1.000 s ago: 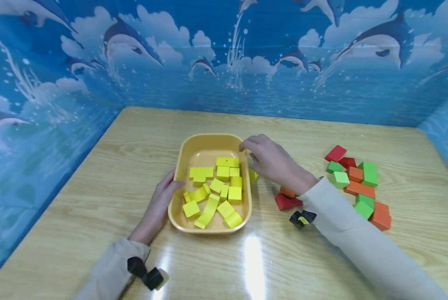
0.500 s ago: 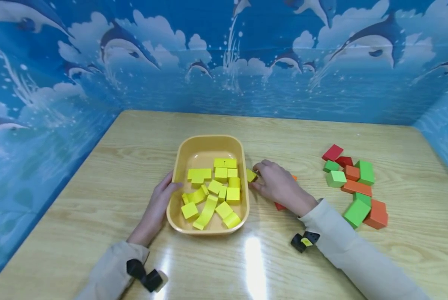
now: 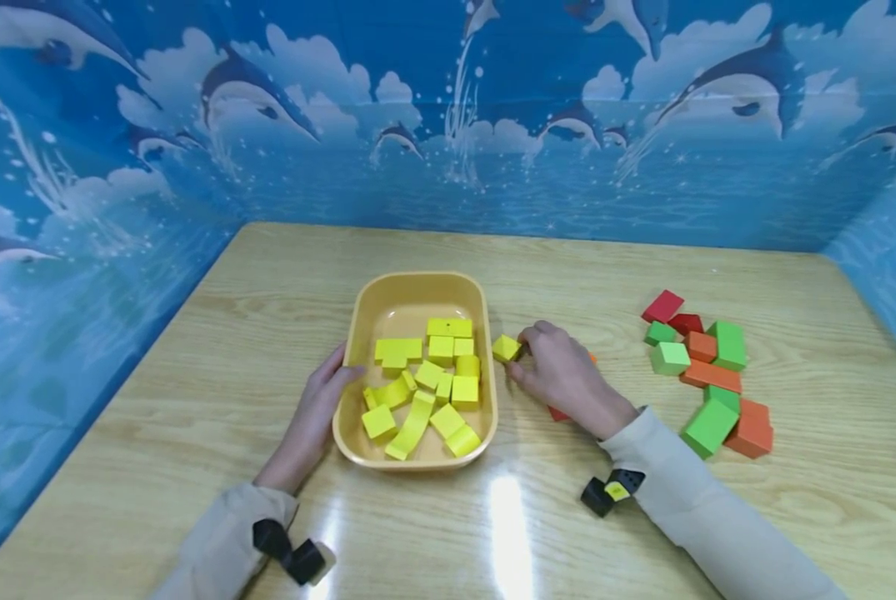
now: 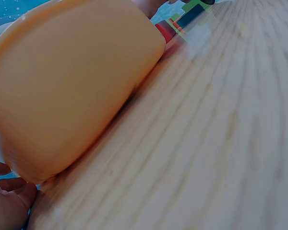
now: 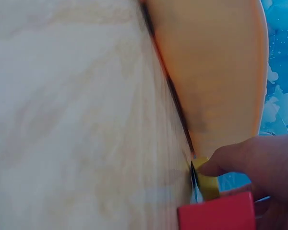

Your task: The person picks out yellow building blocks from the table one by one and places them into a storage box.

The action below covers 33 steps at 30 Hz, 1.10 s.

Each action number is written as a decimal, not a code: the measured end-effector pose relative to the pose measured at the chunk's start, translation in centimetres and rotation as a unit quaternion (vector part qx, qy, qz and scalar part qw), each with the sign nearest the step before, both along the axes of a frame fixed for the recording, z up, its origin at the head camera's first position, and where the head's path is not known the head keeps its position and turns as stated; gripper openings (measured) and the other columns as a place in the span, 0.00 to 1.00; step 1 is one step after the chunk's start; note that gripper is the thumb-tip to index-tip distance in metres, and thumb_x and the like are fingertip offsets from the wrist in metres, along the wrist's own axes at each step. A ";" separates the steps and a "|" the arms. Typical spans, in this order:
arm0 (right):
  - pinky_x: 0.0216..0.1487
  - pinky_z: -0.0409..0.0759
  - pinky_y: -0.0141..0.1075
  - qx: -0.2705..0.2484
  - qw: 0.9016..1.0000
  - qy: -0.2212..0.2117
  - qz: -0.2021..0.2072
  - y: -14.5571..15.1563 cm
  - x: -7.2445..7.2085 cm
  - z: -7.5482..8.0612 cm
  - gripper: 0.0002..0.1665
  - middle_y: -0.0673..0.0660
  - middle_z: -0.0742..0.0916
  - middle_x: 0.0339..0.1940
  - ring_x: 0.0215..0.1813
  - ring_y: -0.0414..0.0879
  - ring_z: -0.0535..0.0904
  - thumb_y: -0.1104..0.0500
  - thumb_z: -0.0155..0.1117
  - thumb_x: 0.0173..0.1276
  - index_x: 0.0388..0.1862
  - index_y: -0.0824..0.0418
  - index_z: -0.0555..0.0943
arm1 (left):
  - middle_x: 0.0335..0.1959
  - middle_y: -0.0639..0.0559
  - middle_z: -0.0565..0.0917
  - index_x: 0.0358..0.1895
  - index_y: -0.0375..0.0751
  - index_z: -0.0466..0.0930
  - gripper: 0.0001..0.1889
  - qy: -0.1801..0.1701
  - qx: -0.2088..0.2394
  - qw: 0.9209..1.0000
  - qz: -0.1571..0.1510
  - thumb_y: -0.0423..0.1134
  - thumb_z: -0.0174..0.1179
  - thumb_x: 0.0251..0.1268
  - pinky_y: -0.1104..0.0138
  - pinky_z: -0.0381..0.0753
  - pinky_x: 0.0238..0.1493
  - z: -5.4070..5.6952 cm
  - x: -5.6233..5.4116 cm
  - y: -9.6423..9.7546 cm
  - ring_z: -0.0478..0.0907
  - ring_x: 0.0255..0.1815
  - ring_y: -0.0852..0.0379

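An orange-tan plastic bin (image 3: pixel 421 285) stands on the table with several yellow blocks (image 3: pixel 415 425) inside. At its left side my left hand (image 3: pixel 314 417) grips the wall, thumb over the rim; the left wrist view has those fingers at the lower left corner. Just outside the bin's right wall is a yellow block (image 3: pixel 506 348). My right hand (image 3: pixel 563 375) pinches this block between thumb and fingers, and in the right wrist view the thumb (image 5: pixel 225 160) presses on it. A red block (image 5: pixel 217 212) lies close by, mostly hidden under the right hand in the head view.
Right of the right hand lies a loose group of red, orange and green blocks, among them a long green block (image 3: pixel 710 427) and an orange block (image 3: pixel 751 429). A blue dolphin-print sheet (image 3: pixel 417 183) borders the wooden table (image 3: pixel 155 433) at the back and sides.
My right hand has come down from the bin's right rim to the yellow block beside it and taken hold; the block has shifted slightly away from the wall. The left hand stays put.
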State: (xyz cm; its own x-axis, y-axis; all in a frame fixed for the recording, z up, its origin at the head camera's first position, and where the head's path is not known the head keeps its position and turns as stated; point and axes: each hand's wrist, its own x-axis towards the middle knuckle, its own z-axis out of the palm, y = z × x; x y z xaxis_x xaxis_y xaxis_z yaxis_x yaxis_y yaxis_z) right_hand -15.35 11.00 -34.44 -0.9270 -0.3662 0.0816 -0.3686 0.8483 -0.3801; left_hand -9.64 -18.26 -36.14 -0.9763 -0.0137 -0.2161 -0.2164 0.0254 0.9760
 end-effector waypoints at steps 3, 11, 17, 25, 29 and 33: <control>0.33 0.82 0.40 -0.030 0.999 0.022 0.002 0.4 -0.1 0.3 0.21 0.62 0.81 0.37 0.33 0.49 0.79 0.59 0.69 0.59 0.46 0.73 0.80 | 0.75 0.45 0.59 0.76 0.44 0.54 0.31 -0.001 -0.006 1.000 -0.001 0.38 0.46 0.70 0.62 0.68 0.66 0.0 0.0 0.0 0.65 0.68 0.48; 0.32 0.82 0.39 -0.104 0.992 0.077 0.009 0.3 -0.9 2.1 0.21 0.63 0.82 0.39 0.33 0.50 0.79 0.59 0.67 0.61 0.48 0.73 0.80 | 0.74 0.45 0.61 0.76 0.45 0.54 0.31 -0.003 -0.007 1.000 -0.002 0.38 0.46 0.70 0.64 0.71 0.63 0.1 0.0 -0.1 0.67 0.67 0.47; 0.32 0.80 0.37 -0.123 0.989 0.084 0.017 -1.0 -1.4 3.9 0.21 0.62 0.82 0.39 0.33 0.48 0.77 0.59 0.66 0.62 0.50 0.72 0.80 | 0.74 0.44 0.60 0.76 0.45 0.54 0.32 0.000 0.004 1.000 -0.001 0.39 0.47 0.69 0.63 0.69 0.65 0.2 0.1 0.0 0.66 0.68 0.46; 0.34 0.82 0.39 -0.067 0.991 0.090 0.073 -4.1 -2.4 4.1 0.21 0.61 0.83 0.39 0.37 0.49 0.79 0.55 0.66 0.63 0.48 0.71 0.81 | 0.73 0.45 0.61 0.76 0.46 0.54 0.31 0.000 0.005 1.000 -0.003 0.39 0.46 0.70 0.64 0.71 0.63 -0.1 0.2 -0.1 0.67 0.67 0.48; 0.37 0.82 0.41 -0.037 0.991 0.095 0.091 -5.9 -3.1 3.8 0.20 0.60 0.83 0.38 0.38 0.50 0.78 0.54 0.64 0.65 0.48 0.69 0.82 | 0.75 0.47 0.59 0.76 0.48 0.53 0.32 -0.007 -0.006 1.000 -0.003 0.40 0.47 0.70 0.62 0.69 0.65 -0.2 0.1 -0.2 0.66 0.68 0.48; 0.38 0.82 0.41 -0.022 0.991 0.087 0.098 -7.4 -3.6 3.6 0.21 0.59 0.83 0.38 0.39 0.49 0.78 0.53 0.64 0.65 0.48 0.68 0.82 | 0.76 0.48 0.57 0.76 0.48 0.53 0.32 -0.008 -0.011 1.000 -0.005 0.40 0.47 0.70 0.59 0.66 0.68 -0.2 0.0 -0.2 0.63 0.70 0.48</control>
State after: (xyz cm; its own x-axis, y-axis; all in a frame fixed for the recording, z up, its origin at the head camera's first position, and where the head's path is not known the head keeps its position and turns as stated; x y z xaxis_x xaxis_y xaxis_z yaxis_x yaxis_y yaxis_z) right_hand -18.94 3.56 -30.86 -0.8094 -0.5296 0.2536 -0.5871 0.7383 -0.3320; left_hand -9.63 -18.51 -36.30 -0.9729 -0.0082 -0.2311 -0.2312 0.0493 0.9717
